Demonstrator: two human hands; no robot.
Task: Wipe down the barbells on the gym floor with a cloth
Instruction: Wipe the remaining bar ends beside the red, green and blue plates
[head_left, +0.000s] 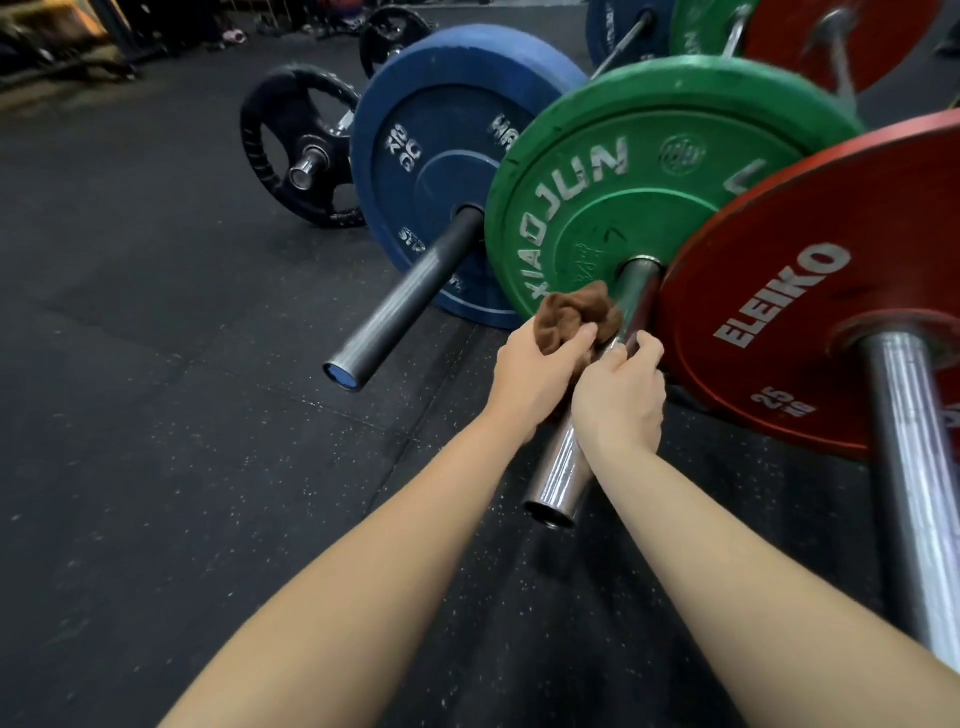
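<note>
A chrome barbell sleeve (558, 483) sticks out toward me from a green plate (649, 171). My left hand (535, 379) grips a bunched brown cloth (576, 312) against the sleeve's left side, close to the plate. My right hand (621, 395) curls round the sleeve just behind the cloth, and its fingers touch the cloth. Both hands hide the middle of the sleeve.
A red plate (810, 291) with its chrome sleeve (914, 488) stands at the right. A blue plate (441, 156) with a dark sleeve (395, 306) and a black plate (298, 145) stand at the left. More barbells lie behind. Black rubber floor (182, 415) spreads to the left.
</note>
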